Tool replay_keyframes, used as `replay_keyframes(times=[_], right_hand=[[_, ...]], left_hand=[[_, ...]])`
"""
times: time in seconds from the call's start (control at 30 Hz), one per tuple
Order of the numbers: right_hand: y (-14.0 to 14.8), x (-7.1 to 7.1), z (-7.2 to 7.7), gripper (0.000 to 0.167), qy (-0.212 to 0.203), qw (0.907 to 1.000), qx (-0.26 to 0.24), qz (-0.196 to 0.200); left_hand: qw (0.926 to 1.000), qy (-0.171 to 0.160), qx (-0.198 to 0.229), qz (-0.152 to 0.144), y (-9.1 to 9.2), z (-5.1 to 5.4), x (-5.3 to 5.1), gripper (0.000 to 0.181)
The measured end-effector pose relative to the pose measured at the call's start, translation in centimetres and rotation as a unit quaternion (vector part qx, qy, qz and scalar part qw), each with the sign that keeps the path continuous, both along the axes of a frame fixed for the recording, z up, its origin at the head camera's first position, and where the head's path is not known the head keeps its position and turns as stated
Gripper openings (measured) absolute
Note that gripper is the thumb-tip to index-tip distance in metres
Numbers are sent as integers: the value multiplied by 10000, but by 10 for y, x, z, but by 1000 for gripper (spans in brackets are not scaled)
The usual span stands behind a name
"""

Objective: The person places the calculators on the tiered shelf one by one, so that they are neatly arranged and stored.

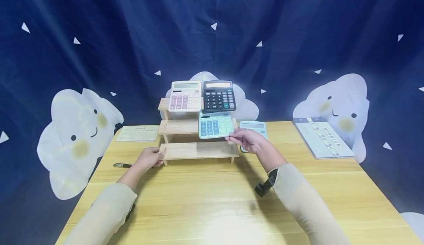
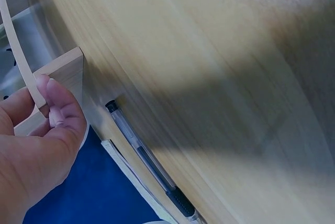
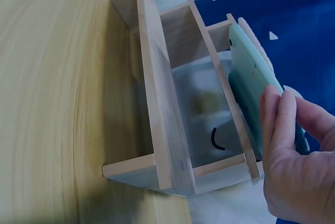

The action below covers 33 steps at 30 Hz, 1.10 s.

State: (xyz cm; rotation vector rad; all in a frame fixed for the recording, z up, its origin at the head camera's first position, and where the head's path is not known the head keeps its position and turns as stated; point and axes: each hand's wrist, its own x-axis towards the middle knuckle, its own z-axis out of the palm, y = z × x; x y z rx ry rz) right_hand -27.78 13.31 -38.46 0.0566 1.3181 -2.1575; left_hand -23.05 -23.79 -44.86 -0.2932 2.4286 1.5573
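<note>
A three-tier wooden rack (image 1: pixel 198 151) stands on the table. My left hand (image 1: pixel 148 159) pinches the left end of its lowest board, seen closer in the left wrist view, where the board (image 2: pixel 20 51) sits between thumb and fingers. My right hand (image 1: pixel 248 140) holds a mint-green calculator (image 1: pixel 215 125) by its lower right corner, leaning back at the middle tier. From the right wrist view, the calculator's back (image 3: pixel 256 82) shows between fingers and thumb. On the top tier stand a white calculator with pink keys (image 1: pixel 184 95) and a black calculator (image 1: pixel 219 97).
Behind my right hand, a light blue calculator (image 1: pixel 253 125) lies on the table (image 1: pixel 185 200), partly hidden. A pen (image 1: pixel 122 165) and a paper pad (image 1: pixel 137 133) lie left of the rack. At the right edge is a flat boxed book (image 1: pixel 322 138). A blue curtain (image 1: pixel 212 46) hangs behind.
</note>
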Motion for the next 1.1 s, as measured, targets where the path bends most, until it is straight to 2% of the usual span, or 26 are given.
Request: replay_keyframes(times=[0.27,0.47,0.53,0.7,0.83,0.97,1.1], right_hand=[[-11,-7,-6,11,46,9995,191,-235],[-17,-8,-7,11,-108,9989,190,-419],[-18,-8,-8,16,-125,9984,252,-501],[-20,-8,-7,40,-59,9967,486,-649],[-24,-5,-6,46,55,9916,892,-935],[-28,-1,-6,38,175,9858,1221,-1143],[-29,-1,-8,21,27,9858,1077,-1287]], left_hand=[[9999,21,-118,-12,0,-2,-1,45],[9999,43,-92,-40,0,-2,-1,44],[9999,42,-108,-51,0,-2,-1,44],[9999,5,-154,-23,0,0,0,46],[9999,-14,-144,-13,1,2,0,48],[9999,-7,-143,-7,0,1,0,49],[9998,17,-173,-20,0,-1,0,49]])
